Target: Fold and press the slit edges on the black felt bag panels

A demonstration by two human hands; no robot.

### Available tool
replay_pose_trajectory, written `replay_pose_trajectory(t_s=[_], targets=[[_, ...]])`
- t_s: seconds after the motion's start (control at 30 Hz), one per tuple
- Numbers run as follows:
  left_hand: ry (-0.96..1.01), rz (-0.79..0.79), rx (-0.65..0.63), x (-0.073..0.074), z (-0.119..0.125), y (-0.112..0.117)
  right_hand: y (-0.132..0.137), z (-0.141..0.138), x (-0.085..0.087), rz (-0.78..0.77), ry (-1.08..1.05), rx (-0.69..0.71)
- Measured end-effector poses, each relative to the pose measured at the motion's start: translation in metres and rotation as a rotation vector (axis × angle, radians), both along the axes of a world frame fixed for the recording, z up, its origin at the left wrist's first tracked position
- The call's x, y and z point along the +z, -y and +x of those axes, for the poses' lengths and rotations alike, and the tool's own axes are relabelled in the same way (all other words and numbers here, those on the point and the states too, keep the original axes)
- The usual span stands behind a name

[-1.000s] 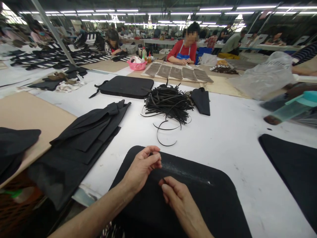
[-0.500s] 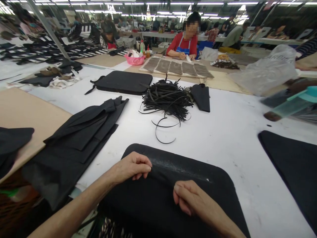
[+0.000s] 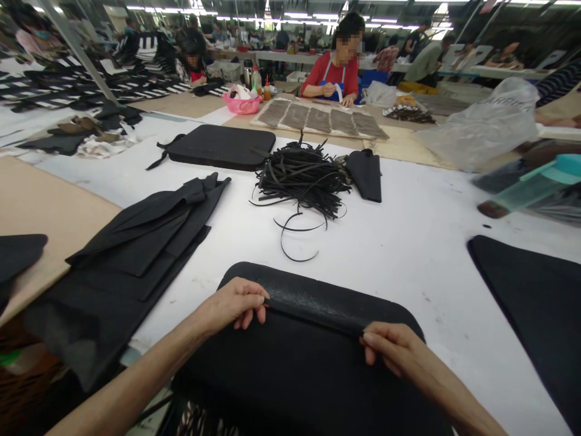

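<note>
Both my hands pinch a narrow black strip (image 3: 313,319), which runs taut between them over a black panel with rounded corners (image 3: 281,369). My left hand (image 3: 241,301) is closed on the strip's left end, thumb against forefinger. At the other end my right hand (image 3: 394,346) grips it the same way. Just beyond the strip, a band of the panel's surface looks shiny. Whether the strip touches the panel is hard to make out. A tangled pile of thin black strips (image 3: 304,178) lies farther off on the white table (image 3: 390,242), with a few loose curls in front.
Left lie stacked black fabric pieces (image 3: 154,230); behind them is a black padded panel (image 3: 222,147). Another black panel (image 3: 535,290) and a teal-lidded bottle (image 3: 535,186) are on the right. A co-worker in red (image 3: 336,72) works across the table, near a pink basket (image 3: 240,104).
My right hand has moved right, away from the left hand, which shifted slightly left. The black strip between them now shows as a straight, taut line.
</note>
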State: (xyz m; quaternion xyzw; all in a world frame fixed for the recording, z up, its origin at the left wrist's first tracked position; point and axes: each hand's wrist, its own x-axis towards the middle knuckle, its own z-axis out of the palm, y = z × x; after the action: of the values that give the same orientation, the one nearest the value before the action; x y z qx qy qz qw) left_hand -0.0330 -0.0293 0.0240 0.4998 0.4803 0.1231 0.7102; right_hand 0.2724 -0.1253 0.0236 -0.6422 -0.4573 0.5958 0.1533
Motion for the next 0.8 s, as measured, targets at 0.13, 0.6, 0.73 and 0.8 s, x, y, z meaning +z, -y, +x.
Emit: replay_pose_trajectory(t_s=[0.13,0.6,0.73,0.8], targets=[[-0.097,0.094,0.104,0.000,0.006,-0.003,0.004,0.015,-0.007,0.056,0.073,-0.136],[-0.312,0.271,0.237,-0.013,0.003,-0.017,0.001,0.043,-0.038,0.032,0.202,-0.347],[-0.368,0.320,0.210,-0.016,0.001,-0.018,0.003,0.045,-0.044,0.042,0.301,-0.340],[-0.391,0.340,0.190,-0.017,0.000,-0.018,0.004,0.043,-0.045,0.067,0.347,-0.323]])
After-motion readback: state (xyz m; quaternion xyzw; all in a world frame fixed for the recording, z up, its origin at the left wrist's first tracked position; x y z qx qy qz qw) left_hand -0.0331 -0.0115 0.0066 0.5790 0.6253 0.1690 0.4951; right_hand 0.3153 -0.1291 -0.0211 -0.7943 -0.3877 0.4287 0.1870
